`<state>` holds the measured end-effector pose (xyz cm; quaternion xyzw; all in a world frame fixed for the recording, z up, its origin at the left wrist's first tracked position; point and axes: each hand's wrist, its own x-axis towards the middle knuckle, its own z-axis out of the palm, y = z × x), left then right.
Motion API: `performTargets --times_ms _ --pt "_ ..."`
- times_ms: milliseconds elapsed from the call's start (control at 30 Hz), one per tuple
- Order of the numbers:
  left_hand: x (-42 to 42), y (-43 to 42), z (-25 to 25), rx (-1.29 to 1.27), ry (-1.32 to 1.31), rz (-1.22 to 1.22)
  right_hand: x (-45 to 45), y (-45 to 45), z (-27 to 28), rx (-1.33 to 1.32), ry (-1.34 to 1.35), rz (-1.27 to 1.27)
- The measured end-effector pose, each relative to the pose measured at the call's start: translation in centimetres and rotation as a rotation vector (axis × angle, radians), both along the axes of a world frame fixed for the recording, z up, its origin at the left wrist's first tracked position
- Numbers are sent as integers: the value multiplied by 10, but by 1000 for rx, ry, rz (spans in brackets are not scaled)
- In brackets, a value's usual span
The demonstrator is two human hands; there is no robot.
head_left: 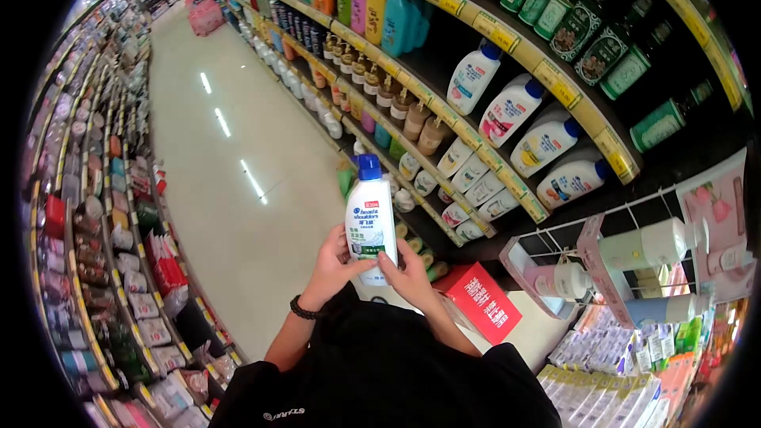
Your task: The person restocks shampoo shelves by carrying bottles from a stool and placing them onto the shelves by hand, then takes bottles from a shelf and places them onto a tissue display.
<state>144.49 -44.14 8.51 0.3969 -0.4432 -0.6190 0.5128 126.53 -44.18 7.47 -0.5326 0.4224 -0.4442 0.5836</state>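
A white shampoo bottle point(370, 218) with a blue cap stands upright between my two hands, its printed label turned toward me. My left hand point(333, 269) wraps the bottle's lower left side, thumb across the front; a dark beaded bracelet circles that wrist. On the lower right side, my right hand point(408, 273) grips it too, with the thumb on the label near the green band. The fingers behind the bottle are partly hidden. Similar white bottles with blue caps point(474, 78) lean on the shelf to the right.
Long shelves with yellow price strips point(499, 32) run along the right, holding colourful bottles and green bottles point(583, 28). A red box point(478, 301) is on the floor by my right arm. A wire rack point(590, 269) holds more bottles. Packed shelves point(103, 214) line the left, and a pink bag point(205, 12) is far down the aisle.
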Motion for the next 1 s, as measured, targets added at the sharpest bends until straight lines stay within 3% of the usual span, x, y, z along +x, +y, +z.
performTargets --times_ms 33,200,267,400,533,633,733,867,1000 --pt "7 -24 2 8 -27 -17 3 -19 8 -30 118 -21" --pt "19 -163 14 -26 -13 -193 27 -115 18 50 62 -261" --pt "17 -221 18 -93 -46 -237 37 -159 11 -90 -13 -397" --pt "8 -315 39 -44 76 -349 49 -231 41 -20 -85 -538" --pt "-9 -394 45 -166 88 -436 53 -287 47 -154 19 -655" --pt "-29 -441 40 -202 72 -420 53 -306 44 -204 224 -725" --pt "-60 -495 37 -313 43 -452 55 -311 26 -169 195 -821" --pt "-106 -542 37 -211 78 -624 58 -308 23 -85 277 -847" --pt "-162 -576 1 -291 -83 -614 62 -307 10 -71 269 -864"
